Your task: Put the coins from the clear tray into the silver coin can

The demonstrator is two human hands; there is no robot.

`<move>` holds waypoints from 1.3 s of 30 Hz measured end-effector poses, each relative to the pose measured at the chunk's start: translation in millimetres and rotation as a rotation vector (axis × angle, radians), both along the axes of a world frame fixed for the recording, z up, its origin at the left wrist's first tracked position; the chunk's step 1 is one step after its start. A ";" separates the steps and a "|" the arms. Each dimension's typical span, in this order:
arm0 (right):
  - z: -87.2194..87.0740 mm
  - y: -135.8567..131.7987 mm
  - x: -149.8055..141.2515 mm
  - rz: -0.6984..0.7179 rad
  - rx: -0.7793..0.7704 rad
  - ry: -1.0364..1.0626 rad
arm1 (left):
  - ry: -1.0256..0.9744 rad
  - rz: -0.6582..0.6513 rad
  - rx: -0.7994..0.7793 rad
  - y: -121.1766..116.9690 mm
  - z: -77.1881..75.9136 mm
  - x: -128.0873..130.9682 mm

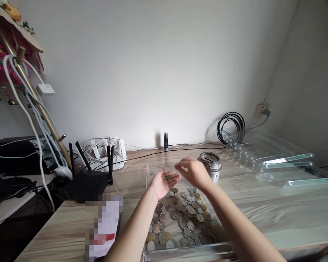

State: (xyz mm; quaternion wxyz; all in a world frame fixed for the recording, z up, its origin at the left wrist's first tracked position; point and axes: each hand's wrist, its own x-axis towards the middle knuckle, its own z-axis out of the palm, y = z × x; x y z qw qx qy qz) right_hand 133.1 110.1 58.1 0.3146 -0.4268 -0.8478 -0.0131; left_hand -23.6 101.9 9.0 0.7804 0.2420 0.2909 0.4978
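My left hand (164, 183) is palm up over a clear tray (149, 182), its fingers slightly curled, with a small coin (168, 177) resting on them. Just to the right, my right hand (193, 171) hovers with fingers bent down and pinched together; the tips are smeared, so anything between them cannot be made out. Below both hands, many silver and brassy coins (190, 210) are spread over the tray bottom. Behind my right hand stands a metal tin (209, 158) with a slotted lid and a wire handle, partly covered by my wrist.
Left of the tray are a phone (105, 229) and a black router (89, 182), with a white router (112, 156) behind. A small black bottle (166, 141) stands by the wall. A black cable coil (231, 128) and clear acrylic panels (287, 160) occupy the right side.
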 end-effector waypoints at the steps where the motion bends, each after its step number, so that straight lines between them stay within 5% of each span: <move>1: 4.0 2.8 9.0 -0.107 0.064 0.082 | 0.015 0.016 -0.010 -0.5 0.6 -0.1; 3: 10.0 10.3 28.9 -0.349 0.153 0.189 | 0.049 0.029 -0.031 -1.4 2.5 0.0; 6: 12.9 22.0 54.8 -0.581 0.092 0.171 | 0.090 0.029 -0.053 -2.1 5.4 0.4; 10: 10.9 28.7 69.5 -0.665 -0.056 0.086 | 0.118 0.032 -0.059 -1.9 5.9 0.1; 17: 9.5 30.4 74.4 -0.711 -0.049 0.056 | 0.125 0.019 -0.059 -1.3 5.0 -0.7; 20: 11.6 23.6 65.4 -0.635 0.122 0.102 | 0.058 -0.007 -0.039 -2.7 6.8 -1.0; 23: 10.4 7.2 37.6 -0.362 0.240 0.124 | -0.032 -0.056 0.020 -5.0 8.3 -1.8; 27: -1.1 -12.7 -8.1 0.068 0.002 -0.133 | -0.094 -0.147 0.113 -8.3 10.4 -2.1; 30: -6.0 -15.5 -20.4 0.099 -0.079 -0.254 | -0.089 -0.178 0.146 -11.0 13.1 -1.0; 33: 1.8 -9.5 -2.0 -0.022 -0.002 -0.113 | -0.042 -0.157 0.160 -12.1 14.5 1.1; 36: 14.6 1.3 35.7 -0.350 0.107 0.169 | 0.144 -0.013 0.132 -9.0 11.6 2.6; 39: 20.4 13.7 67.6 -0.639 -0.005 0.216 | 0.384 0.189 0.055 -2.6 6.7 0.6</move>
